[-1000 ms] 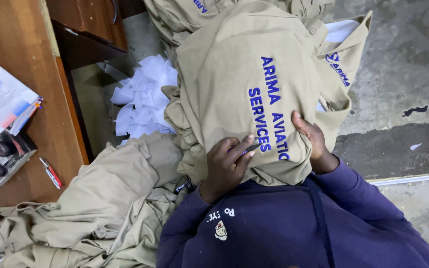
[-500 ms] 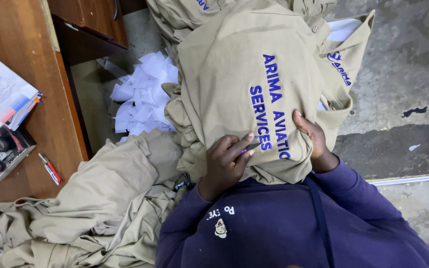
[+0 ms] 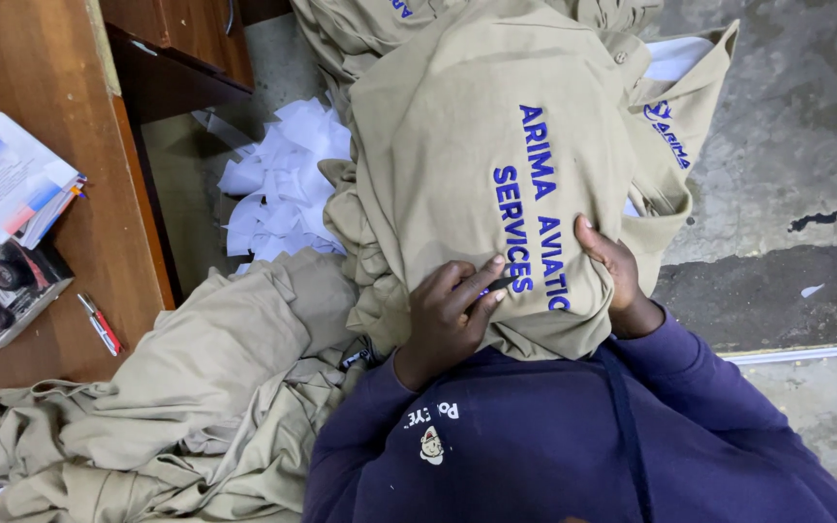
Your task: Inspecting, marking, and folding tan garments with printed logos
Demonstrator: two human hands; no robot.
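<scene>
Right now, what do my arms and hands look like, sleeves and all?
Both hands, left hand and right hand, are bare, with no gloves. Both arms wear long dark navy-purple sleeves reaching the wrists, part of a sweatshirt with a small embroidered emblem and pale lettering on the chest.

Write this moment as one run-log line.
left hand: pinching small dark tool on khaki shirt | right hand: pressing shirt edge
</scene>
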